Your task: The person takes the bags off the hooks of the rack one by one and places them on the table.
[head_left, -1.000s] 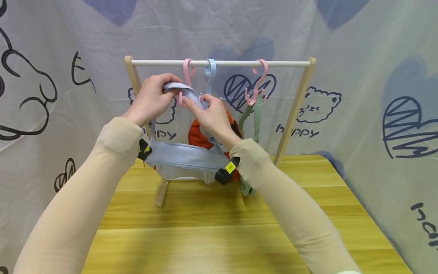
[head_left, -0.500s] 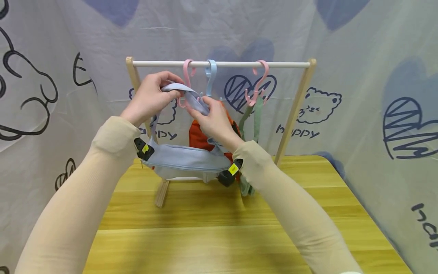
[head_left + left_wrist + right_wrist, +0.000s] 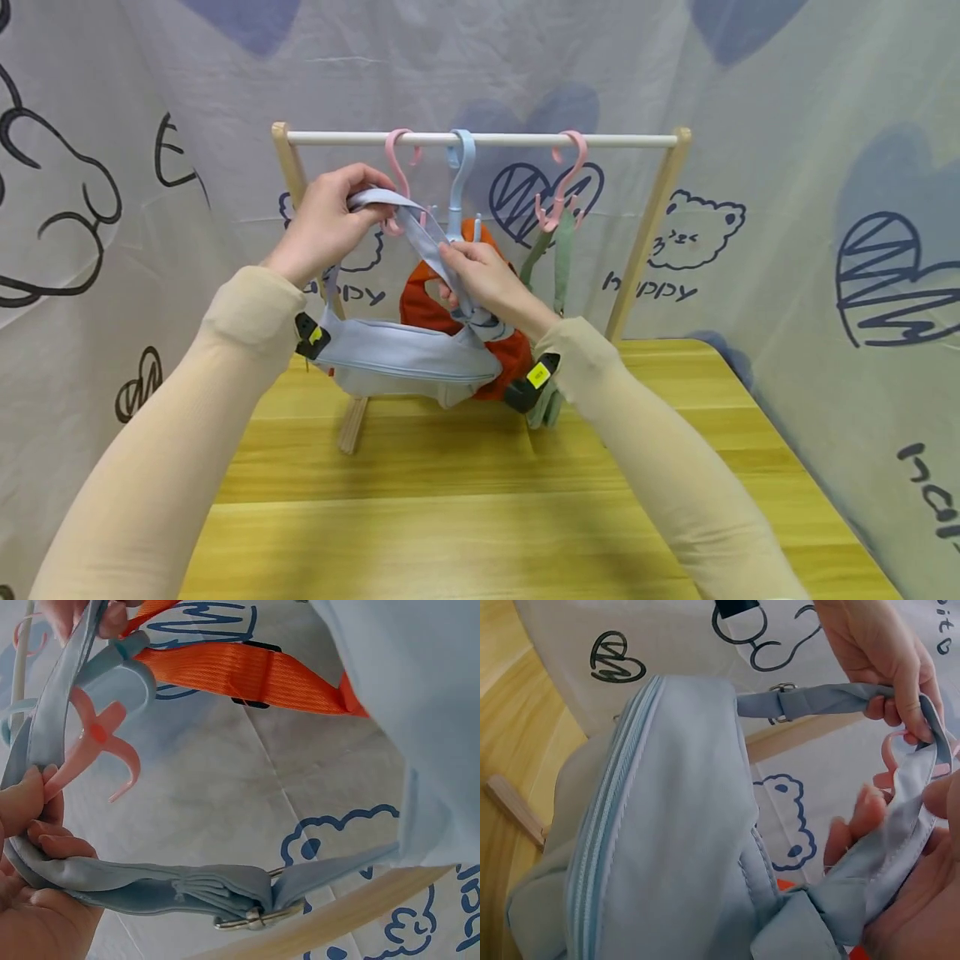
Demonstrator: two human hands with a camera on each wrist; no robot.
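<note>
A light blue zippered bag (image 3: 405,354) hangs by its strap (image 3: 422,233) in front of the rack. My left hand (image 3: 326,217) grips the strap beside the left pink hook (image 3: 397,167). In the left wrist view, that hook's prongs (image 3: 97,735) touch or nearly touch the strap and fingers; exact contact is unclear. My right hand (image 3: 487,279) pinches the strap lower down, below the blue hook (image 3: 462,179). A metal buckle (image 3: 255,919) sits on the strap between my left hand and the bag. The right wrist view shows the bag's zipper (image 3: 619,802).
A white rail (image 3: 510,138) on wooden posts (image 3: 648,225) carries the hooks. Behind the blue bag is an orange bag (image 3: 420,300). Green straps (image 3: 562,267) hang from the right pink hook (image 3: 570,175). The rack stands on a wooden table (image 3: 480,533) before a printed curtain.
My right hand has slid down and right along the strap, drawing it longer between the hands. The left pink hook has shifted left on the rail. My left hand has barely moved.
</note>
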